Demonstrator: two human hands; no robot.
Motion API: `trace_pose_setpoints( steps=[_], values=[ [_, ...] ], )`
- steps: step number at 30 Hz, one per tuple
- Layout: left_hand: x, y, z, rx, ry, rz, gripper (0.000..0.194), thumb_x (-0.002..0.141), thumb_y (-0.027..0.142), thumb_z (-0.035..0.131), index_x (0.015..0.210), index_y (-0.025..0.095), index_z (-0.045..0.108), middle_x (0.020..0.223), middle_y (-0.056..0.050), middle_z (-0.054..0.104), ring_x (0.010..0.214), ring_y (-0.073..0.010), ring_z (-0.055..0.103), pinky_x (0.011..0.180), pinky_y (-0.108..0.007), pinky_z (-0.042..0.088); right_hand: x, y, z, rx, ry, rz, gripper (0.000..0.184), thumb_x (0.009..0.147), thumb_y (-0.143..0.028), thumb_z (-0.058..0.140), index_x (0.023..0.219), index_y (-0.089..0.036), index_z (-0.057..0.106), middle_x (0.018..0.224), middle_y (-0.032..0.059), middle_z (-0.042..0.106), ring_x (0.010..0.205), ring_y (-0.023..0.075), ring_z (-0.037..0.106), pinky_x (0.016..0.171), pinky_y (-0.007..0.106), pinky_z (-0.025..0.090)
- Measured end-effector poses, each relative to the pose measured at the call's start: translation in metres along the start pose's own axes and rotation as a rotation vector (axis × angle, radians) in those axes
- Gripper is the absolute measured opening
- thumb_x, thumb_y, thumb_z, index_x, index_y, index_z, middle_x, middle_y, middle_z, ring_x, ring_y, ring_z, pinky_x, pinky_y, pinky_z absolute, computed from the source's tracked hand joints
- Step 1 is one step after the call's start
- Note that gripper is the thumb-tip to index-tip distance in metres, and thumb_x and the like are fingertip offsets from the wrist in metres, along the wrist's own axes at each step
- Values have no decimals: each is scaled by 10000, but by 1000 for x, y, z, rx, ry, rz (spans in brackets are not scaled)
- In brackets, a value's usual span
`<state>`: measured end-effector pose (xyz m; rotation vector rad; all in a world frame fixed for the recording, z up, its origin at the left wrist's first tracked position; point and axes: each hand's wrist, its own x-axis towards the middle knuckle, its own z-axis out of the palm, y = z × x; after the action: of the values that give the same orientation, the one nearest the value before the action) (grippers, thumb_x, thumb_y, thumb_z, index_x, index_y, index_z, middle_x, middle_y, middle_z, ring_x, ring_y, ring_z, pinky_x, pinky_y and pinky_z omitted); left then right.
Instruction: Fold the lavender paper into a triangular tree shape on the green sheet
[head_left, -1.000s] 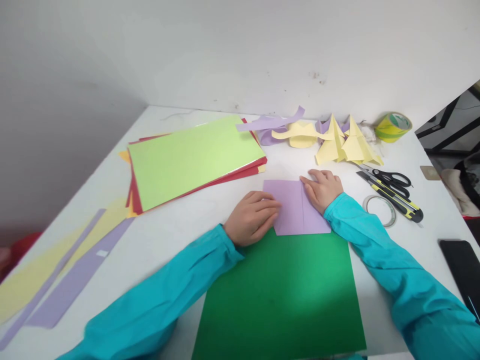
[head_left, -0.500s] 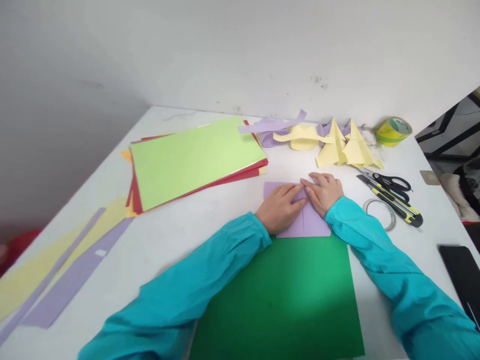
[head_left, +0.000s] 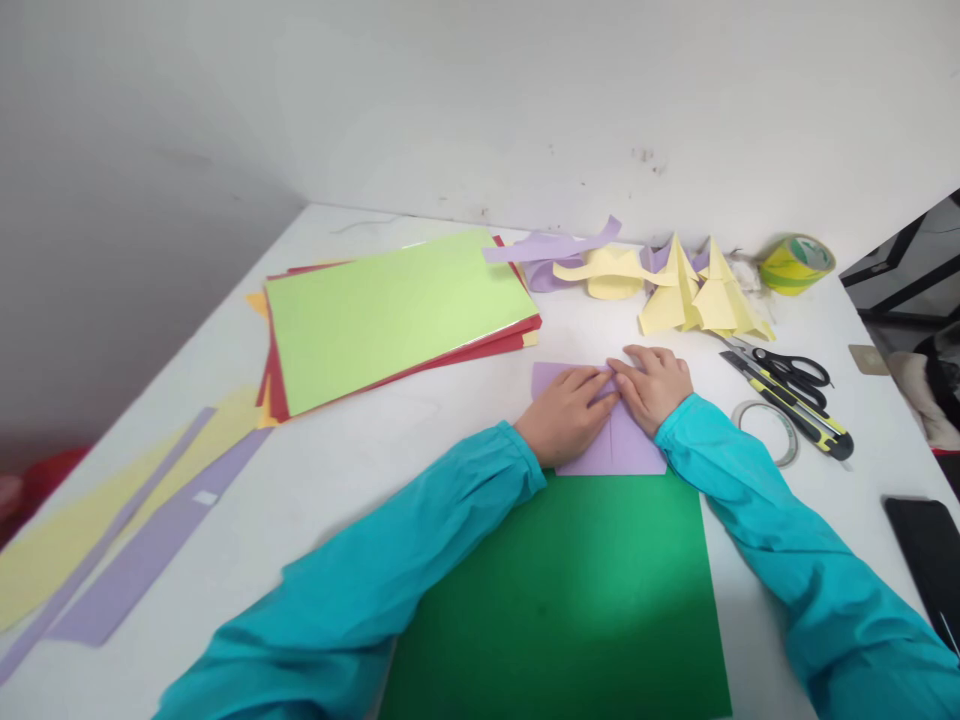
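Observation:
A sheet of purple paper, with a crease line down its middle, lies across the top edge of a green board. My left hand rests on the left half of the paper, its fingers close together and pressing near the crease. From the right, my right hand pinches the paper's upper middle with thumb and forefinger. The fingertips of both hands nearly meet there. Part of the purple paper is covered by the hands.
Behind lies a stack of coloured paper, light green on top. Folded yellow paper shapes and a tape roll stand along the wall. Scissors, a utility knife, clear tape and a phone lie right; paper strips left.
The whole view has shifted slightly, so things appear a little farther right. Both hands keep nearly the same hold on the purple paper.

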<state>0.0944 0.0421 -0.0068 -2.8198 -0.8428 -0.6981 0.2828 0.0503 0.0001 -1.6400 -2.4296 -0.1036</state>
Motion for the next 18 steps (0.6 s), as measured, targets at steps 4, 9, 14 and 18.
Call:
trace_pose_setpoints(
  steps=[4, 9, 14, 18],
  values=[
    [1, 1, 2, 5, 8, 27, 280, 933, 187, 449, 1087, 51, 640, 1098, -180, 635, 1074, -271, 541, 914, -433, 487, 2, -1, 0, 3, 7, 5, 384, 955, -420, 362, 1246, -332, 597, 1297, 51, 561, 1100, 286, 432, 810, 419, 358],
    [0, 2, 3, 23, 24, 21, 271, 927, 164, 454, 1080, 37, 639, 1093, -189, 634, 1067, -280, 546, 892, -435, 495, 3, -2, -1, 12, 20, 18, 381, 958, -417, 352, 1204, -330, 631, 1267, 48, 583, 1090, 279, 443, 805, 417, 352],
    [1, 3, 1, 34, 34, 19, 264, 926, 176, 460, 1066, 50, 645, 1092, -191, 634, 1056, -266, 558, 899, -428, 488, 3, -1, -2, -17, 10, -17, 395, 963, -420, 335, 1194, -323, 640, 1269, 46, 586, 1090, 272, 452, 794, 406, 347],
    [3, 3, -2, 57, 30, 19, 262, 920, 207, 477, 1045, 65, 659, 1074, -173, 647, 1028, -263, 571, 918, -432, 474, 1, 0, -4, -39, -1, -52, 393, 958, -410, 350, 1183, -300, 653, 1257, 53, 604, 1080, 271, 470, 786, 400, 349]
  ],
)
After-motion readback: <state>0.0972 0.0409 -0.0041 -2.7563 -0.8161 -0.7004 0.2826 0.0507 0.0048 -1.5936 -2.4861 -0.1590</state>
